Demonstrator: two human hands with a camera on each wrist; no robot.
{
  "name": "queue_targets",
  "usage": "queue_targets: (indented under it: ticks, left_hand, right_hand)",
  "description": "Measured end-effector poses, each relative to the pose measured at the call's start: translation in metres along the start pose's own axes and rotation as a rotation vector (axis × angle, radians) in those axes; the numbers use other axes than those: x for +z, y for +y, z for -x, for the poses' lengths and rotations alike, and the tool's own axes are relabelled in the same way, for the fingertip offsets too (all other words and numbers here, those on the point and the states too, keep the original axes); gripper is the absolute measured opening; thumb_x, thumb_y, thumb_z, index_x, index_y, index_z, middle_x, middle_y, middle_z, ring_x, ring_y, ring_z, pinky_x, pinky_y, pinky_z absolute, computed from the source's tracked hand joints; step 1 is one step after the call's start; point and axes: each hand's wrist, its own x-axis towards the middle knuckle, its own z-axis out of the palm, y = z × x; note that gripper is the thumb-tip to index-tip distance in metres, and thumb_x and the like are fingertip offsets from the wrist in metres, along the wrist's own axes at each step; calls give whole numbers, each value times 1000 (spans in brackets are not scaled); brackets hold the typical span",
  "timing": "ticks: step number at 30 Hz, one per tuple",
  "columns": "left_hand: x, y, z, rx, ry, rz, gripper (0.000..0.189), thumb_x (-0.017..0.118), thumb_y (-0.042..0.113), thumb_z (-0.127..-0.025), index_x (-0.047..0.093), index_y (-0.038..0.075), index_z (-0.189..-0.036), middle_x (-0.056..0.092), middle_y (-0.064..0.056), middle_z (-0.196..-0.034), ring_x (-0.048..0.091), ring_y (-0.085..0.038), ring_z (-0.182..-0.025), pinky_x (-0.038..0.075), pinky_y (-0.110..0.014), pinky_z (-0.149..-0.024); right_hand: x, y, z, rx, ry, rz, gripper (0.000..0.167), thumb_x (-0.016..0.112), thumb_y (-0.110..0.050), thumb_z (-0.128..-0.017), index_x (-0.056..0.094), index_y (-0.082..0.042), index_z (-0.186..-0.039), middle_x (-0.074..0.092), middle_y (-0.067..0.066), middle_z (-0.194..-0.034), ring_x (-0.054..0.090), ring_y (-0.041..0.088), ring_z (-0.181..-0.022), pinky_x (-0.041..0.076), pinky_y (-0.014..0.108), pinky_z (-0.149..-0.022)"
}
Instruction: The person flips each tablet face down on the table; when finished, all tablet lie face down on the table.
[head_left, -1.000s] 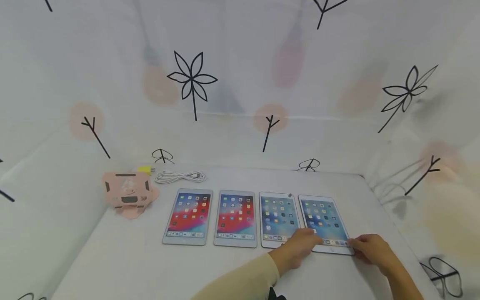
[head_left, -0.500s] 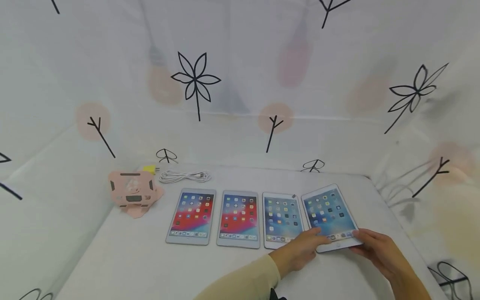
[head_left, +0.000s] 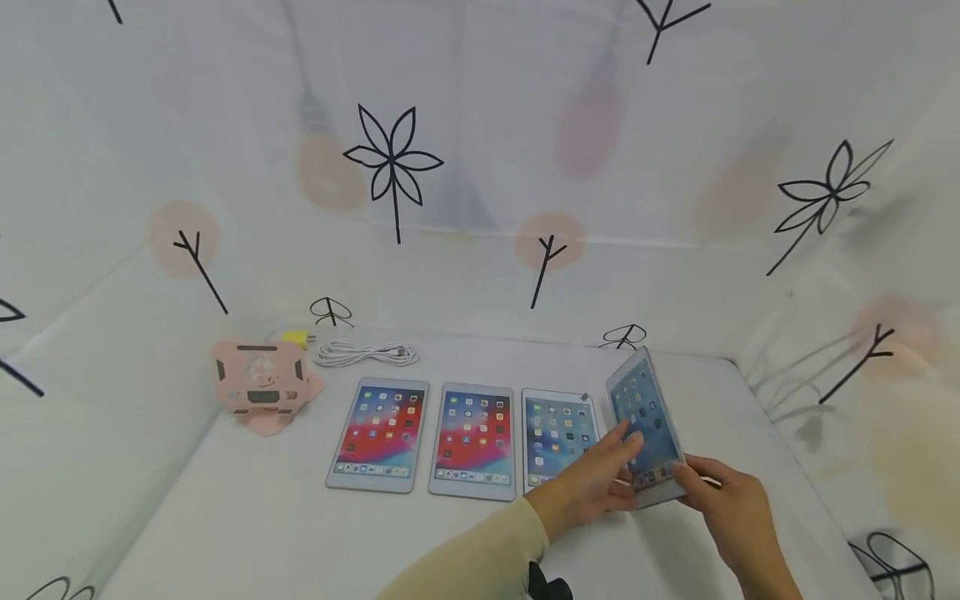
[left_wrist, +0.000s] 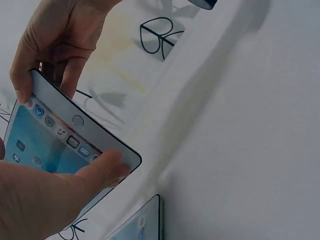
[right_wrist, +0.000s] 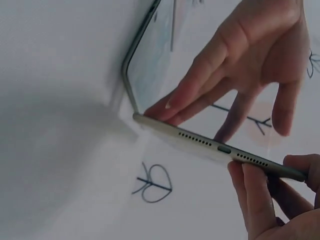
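Tilted up from the table at the right end of the row is a white-framed tablet [head_left: 642, 396], its lit screen turned leftward. My right hand [head_left: 731, 504] grips its lower right corner, thumb on the front and fingers behind, as the right wrist view shows. The left hand [head_left: 585, 487] lies along the tablet's left side, its extended fingers touching near the lower left corner. In the right wrist view the left thumb stands apart from the tablet, and the bottom edge shows a charging port [right_wrist: 224, 149]. Beside it lies another tablet [head_left: 558, 425], partly covered by the left hand.
Two tablets with red and blue screens, the leftmost tablet [head_left: 381, 433] and its neighbour tablet [head_left: 474, 437], lie further left. Behind them are a coiled white cable [head_left: 365, 353], a yellow plug adapter [head_left: 296, 337] and a pink case [head_left: 262, 383]. A patterned cloth surrounds the table.
The rightmost tablet has gone from flat on the table to raised and tilted. My right hand lifted its right side, and the left fingers shifted up along its left side.
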Motion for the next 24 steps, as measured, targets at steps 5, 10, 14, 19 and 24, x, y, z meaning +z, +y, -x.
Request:
queue_targets:
  ticks: [5,10,14,19,24]
  left_hand:
    - [2,4,6,42,-9,38,71,59,52,-100,33,26,-160,62,-21,-115,66,-42,-110,46,-67,-101]
    - [3,1,10,87,26,152,66,61,41,-101,37,17,-158,65,-17,-114,69,-33,-105,53,-58,-98]
    - [-2,-1,11,156,83,212,53,58,29,-103,46,14,-152,64,-18,-127,68,-33,-109,54,-54,-96]
    - [-9,-1,12,185,116,233,47,55,22,-104,50,14,-150,64,-21,-133,64,-40,-119,51,-59,-99]
    - [-13,-3,12,182,107,265,46,54,18,-105,50,12,-150,67,-21,-128,66,-41,-117,53,-58,-97]
  right_hand:
    - [19,-17,17,-254,80,282,31,76,-22,-92,76,2,-112,76,13,-100,75,23,-83,59,27,-65]
    - [32,-20,23,-419,95,336,22,79,-14,-87,79,-2,-106,67,-2,-89,73,11,-75,56,18,-62]
    - [30,-12,16,-362,-3,309,24,74,-26,-95,79,-6,-107,69,-1,-93,69,9,-82,57,22,-67]
    - [10,13,-14,-254,-103,294,46,64,-36,-101,67,1,-128,69,22,-121,68,36,-106,58,46,-80]
    - [-14,42,-47,-114,-330,45,75,64,-27,-101,27,4,-157,48,33,-145,64,19,-114,58,32,-83]
